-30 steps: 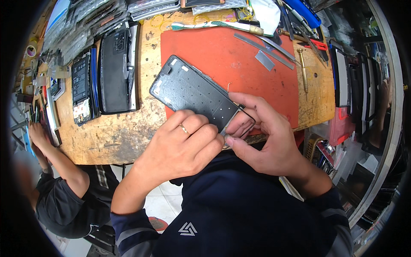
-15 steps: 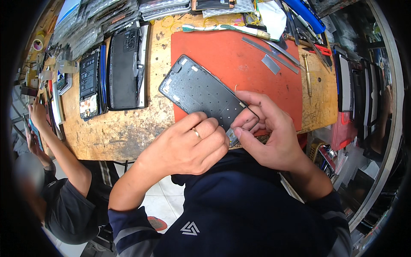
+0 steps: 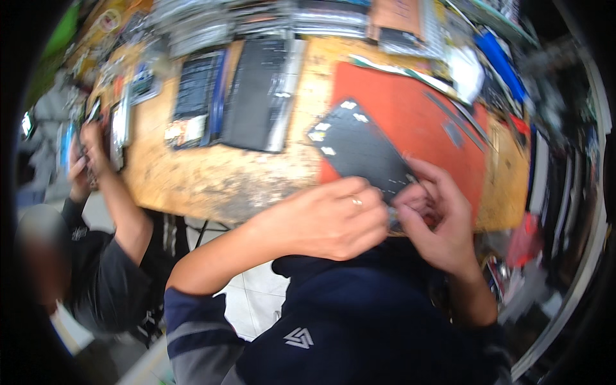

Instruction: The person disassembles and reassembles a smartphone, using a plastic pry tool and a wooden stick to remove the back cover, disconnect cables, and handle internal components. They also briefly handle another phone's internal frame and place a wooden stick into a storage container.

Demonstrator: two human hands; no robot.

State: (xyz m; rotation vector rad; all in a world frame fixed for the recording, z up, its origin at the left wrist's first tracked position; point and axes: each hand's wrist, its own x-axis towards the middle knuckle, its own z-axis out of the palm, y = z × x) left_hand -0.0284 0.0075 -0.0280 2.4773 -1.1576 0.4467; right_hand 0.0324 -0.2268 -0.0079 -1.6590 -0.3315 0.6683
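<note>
On the far left, another person point(image 3: 106, 276) is by the wooden bench point(image 3: 154, 154). Next, an open phone point(image 3: 191, 86) and a black phone cover point(image 3: 253, 96) lie close together. The left hand point(image 3: 350, 218) is curled closed on the low edge of a thin black panel point(image 3: 362, 144), which slants over the red mat point(image 3: 378, 83). At the panel's right corner, the right hand point(image 3: 439, 212) has bent fingers; it's too blurry to tell what they pinch. Thin metal strips point(image 3: 443, 111) lie farther right.

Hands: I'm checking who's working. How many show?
4: the wearer's left hand and right hand at the black panel; a co-worker's two hands at far left. Others may be hidden.
</note>
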